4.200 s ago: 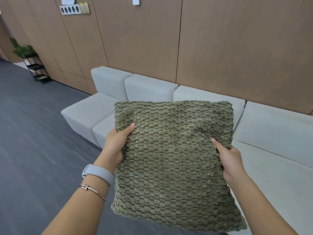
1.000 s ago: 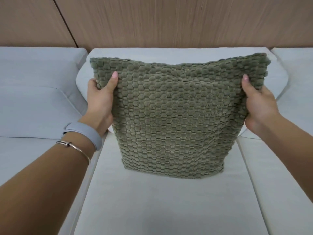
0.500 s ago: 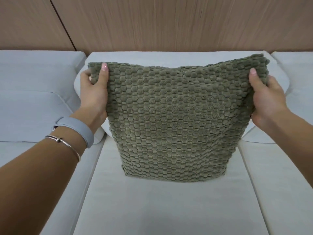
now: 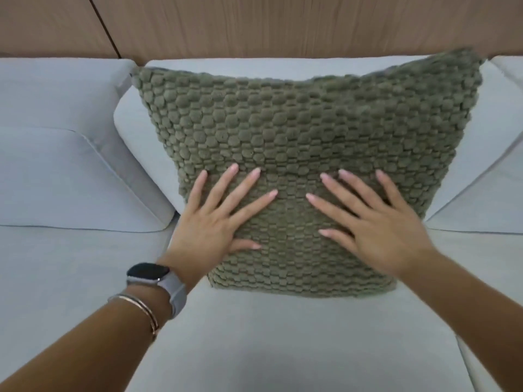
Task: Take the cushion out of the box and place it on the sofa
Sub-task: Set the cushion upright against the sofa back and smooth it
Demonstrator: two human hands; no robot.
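Standing on its lower edge on the sofa point(image 4: 283, 335) seat, the green cushion point(image 4: 297, 131) leans back against the pale backrest pad behind it. Its cover is a knobbly honeycomb weave; the upper right corner is blurred.

Left hand point(image 4: 215, 219): flat on the lower left part of the cushion face, fingers spread, thumb pointing right along the fabric. Nothing is gripped; the palm is only pressed on the surface.

Right hand point(image 4: 376, 222): flat on the lower right part of the face, fingers fanned up and to the left, thumb pointing left. Likewise released, palm down, no pinch on the fabric.

The two hands lie side by side, near each other but apart, with bare weave between the fingertips.

Left wrist carries a watch point(image 4: 150, 273) with a pale strap and a thin metal bangle point(image 4: 141, 306) just below it on the forearm.

Wood-panel wall point(image 4: 283, 24) runs behind the backrest.
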